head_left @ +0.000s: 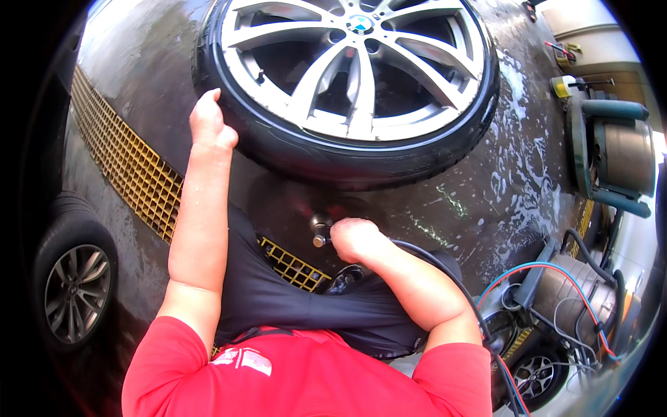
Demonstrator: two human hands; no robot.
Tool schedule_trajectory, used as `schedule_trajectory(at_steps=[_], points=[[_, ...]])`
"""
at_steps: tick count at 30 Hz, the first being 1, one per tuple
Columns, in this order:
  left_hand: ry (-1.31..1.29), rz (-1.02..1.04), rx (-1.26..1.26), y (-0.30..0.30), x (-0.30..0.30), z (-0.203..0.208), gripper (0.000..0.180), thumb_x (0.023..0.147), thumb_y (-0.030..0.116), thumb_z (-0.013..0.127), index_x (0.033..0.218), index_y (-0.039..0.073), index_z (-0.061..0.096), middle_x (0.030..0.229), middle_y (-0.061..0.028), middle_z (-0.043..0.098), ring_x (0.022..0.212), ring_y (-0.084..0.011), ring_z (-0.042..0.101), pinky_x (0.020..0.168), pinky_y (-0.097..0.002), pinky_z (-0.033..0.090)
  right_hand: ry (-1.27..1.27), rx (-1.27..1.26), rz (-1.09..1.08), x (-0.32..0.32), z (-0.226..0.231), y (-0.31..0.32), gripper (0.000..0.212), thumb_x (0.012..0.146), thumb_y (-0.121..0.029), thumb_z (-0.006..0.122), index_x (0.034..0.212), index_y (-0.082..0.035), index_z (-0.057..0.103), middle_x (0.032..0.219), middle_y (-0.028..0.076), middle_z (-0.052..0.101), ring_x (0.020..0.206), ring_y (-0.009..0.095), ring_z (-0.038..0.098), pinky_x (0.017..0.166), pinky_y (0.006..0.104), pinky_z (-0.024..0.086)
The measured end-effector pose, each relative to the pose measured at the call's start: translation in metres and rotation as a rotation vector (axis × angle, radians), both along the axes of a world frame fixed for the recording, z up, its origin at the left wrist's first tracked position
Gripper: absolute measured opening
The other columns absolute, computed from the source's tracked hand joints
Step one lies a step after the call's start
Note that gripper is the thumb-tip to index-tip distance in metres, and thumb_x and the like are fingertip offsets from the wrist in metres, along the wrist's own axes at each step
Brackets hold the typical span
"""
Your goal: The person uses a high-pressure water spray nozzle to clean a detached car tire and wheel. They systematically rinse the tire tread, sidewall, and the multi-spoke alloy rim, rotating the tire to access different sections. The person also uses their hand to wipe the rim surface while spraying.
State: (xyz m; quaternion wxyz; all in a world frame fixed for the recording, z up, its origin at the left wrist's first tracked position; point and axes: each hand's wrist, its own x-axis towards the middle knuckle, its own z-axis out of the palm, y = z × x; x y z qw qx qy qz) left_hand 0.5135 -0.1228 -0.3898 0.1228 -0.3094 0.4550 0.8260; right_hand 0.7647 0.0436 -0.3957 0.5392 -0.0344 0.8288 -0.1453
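Note:
A car wheel (422, 81) with silver spokes and a black tyre (333, 163) fills the top middle, its outer face turned up. My left hand (210, 124) is at the tyre's left edge, gripping it; part of the fingers is out of sight. Below the tyre, my right hand (356, 238) is closed around a hose-fed tool. Only its rounded metal head (319, 229) shows, pointing left; its exact kind is unclear. From behind that hand a black hose (445, 270) curves to the lower right.
A yellow floor grating (125, 153) runs along the left over wet, dark floor. Another wheel (76, 292) stands at the far left. On the right are a green-framed metal drum (627, 156), a second drum (573, 281) and red and blue hoses (549, 265). Foam (517, 146) streaks the floor.

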Motion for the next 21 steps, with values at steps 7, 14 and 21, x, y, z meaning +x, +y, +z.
schedule_trajectory(at_steps=[7, 14, 21], points=[[0.011, 0.029, -0.016, 0.000, 0.002, 0.002, 0.028, 0.094, 0.015, 0.050, 0.110, -0.005, 0.061, 0.112, -0.0180, 0.068, 0.104, -0.0318, 0.063, 0.099, -0.0448, 0.049, -0.002, 0.009, 0.010, -0.002, 0.003, -0.002, 0.026, 0.072, 0.000, 0.067, 0.097, -0.001, 0.075, 0.101, 0.020, 0.072, 0.098, 0.033, 0.071, 0.082, 0.0408, 0.058], [0.016, -0.005, 0.017, -0.001, 0.001, -0.002, 0.029, 0.094, 0.015, 0.050, 0.112, -0.005, 0.060, 0.113, -0.0184, 0.067, 0.104, -0.0326, 0.063, 0.099, -0.0455, 0.048, 0.034, 0.007, 0.038, 0.004, -0.005, -0.001, 0.023, 0.074, -0.003, 0.065, 0.096, -0.001, 0.075, 0.100, 0.019, 0.073, 0.097, 0.032, 0.071, 0.081, 0.0408, 0.058], [-0.015, 0.007, 0.004, -0.002, 0.000, 0.000, 0.029, 0.094, 0.016, 0.050, 0.111, -0.005, 0.061, 0.113, -0.0187, 0.067, 0.107, -0.0325, 0.062, 0.100, -0.0456, 0.048, 0.056, 0.002, 0.035, 0.006, -0.007, -0.001, 0.024, 0.074, -0.004, 0.066, 0.096, -0.001, 0.074, 0.100, 0.019, 0.072, 0.097, 0.032, 0.071, 0.081, 0.0408, 0.058]])
